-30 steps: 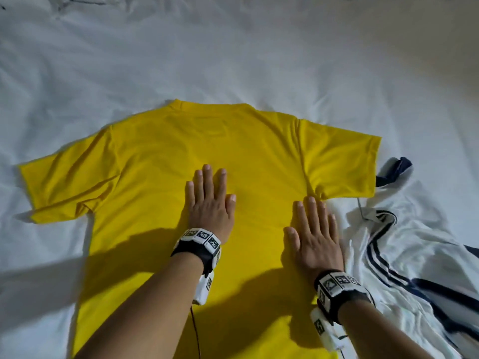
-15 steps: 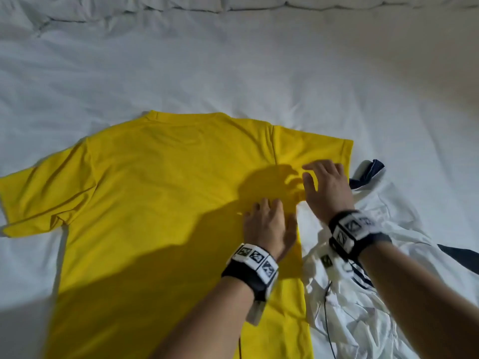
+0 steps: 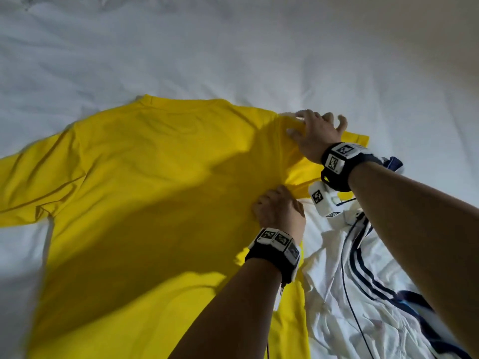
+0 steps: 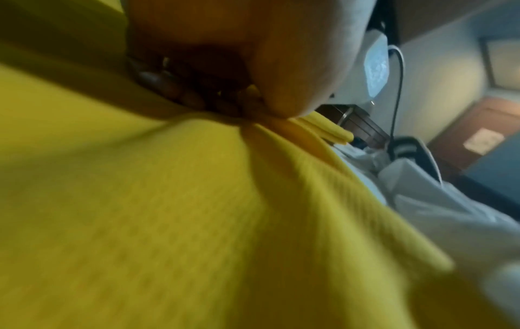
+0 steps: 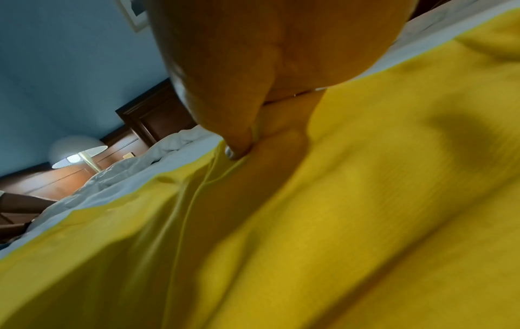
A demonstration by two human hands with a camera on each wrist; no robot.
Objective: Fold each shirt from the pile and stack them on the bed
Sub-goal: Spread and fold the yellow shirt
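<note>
A yellow T-shirt (image 3: 145, 193) lies spread flat on the white bed sheet (image 3: 233, 55), collar at the far side. My left hand (image 3: 278, 206) pinches a bunch of the yellow cloth (image 4: 168, 211) at the armpit under the shirt's right sleeve; the left wrist view shows the fingers curled round the fold. My right hand (image 3: 317, 132) pinches the shirt's cloth (image 5: 309, 222) at the shoulder seam of that same sleeve, thumb and fingers curled into the fabric. The sleeve is puckered between the two hands.
A crumpled white shirt with navy stripes (image 3: 368, 288) lies right of the yellow one, under my right forearm. A thin black cable (image 3: 348, 301) runs over it. A lit lamp (image 5: 77, 153) and a dark wooden headboard (image 5: 152, 118) stand beyond the bed.
Both hands left the flat middle of the shirt and moved right and away, to its right sleeve. They went from lying flat to pinching the cloth at armpit and shoulder.
</note>
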